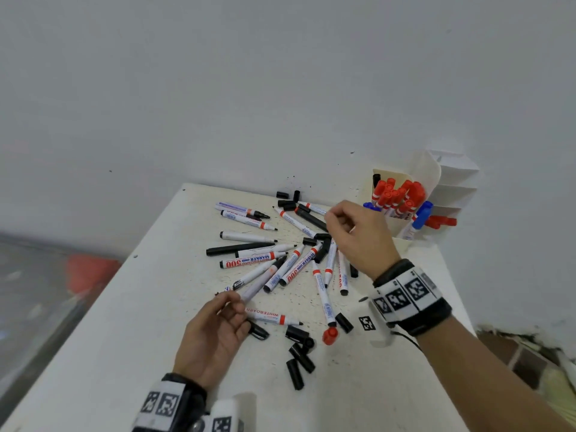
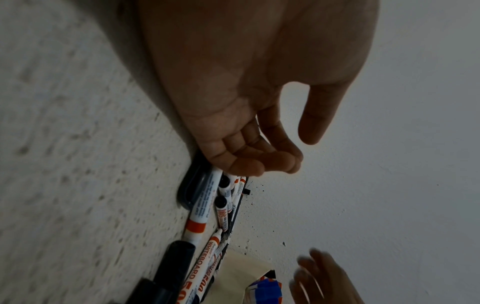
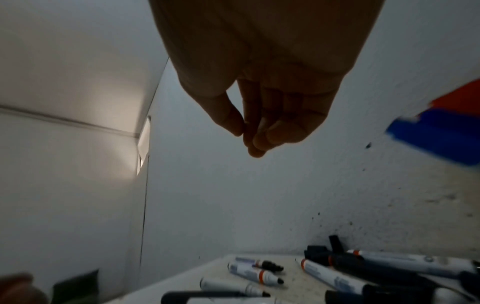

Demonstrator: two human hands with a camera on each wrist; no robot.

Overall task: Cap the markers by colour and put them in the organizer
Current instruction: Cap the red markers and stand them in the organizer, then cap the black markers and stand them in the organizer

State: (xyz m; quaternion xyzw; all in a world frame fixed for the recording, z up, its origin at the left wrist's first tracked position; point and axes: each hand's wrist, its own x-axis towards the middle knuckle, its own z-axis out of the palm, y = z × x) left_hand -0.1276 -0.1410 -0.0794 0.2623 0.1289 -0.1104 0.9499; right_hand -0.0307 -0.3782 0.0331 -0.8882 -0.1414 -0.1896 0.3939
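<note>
Many uncapped whiteboard markers [image 1: 274,257] lie fanned out on the white table [image 1: 124,338], black-tipped and red-tipped. Loose black caps [image 1: 299,357] and one red cap [image 1: 329,335] lie near the front. My left hand [image 1: 232,304] reaches to the rear end of a pale marker [image 1: 265,279]; in the left wrist view this hand [image 2: 298,148] has its thumb apart from loosely bent fingers and holds nothing. My right hand [image 1: 333,218] hovers above the pile beside the white organizer [image 1: 430,179], fingers loosely gathered against the thumb [image 3: 246,133], empty.
The organizer stands at the table's back right corner against the wall and holds red-capped markers [image 1: 399,194] and blue-capped ones [image 1: 422,213]. More black caps [image 1: 288,198] lie near the back edge. The table's left and front edges drop off to the floor.
</note>
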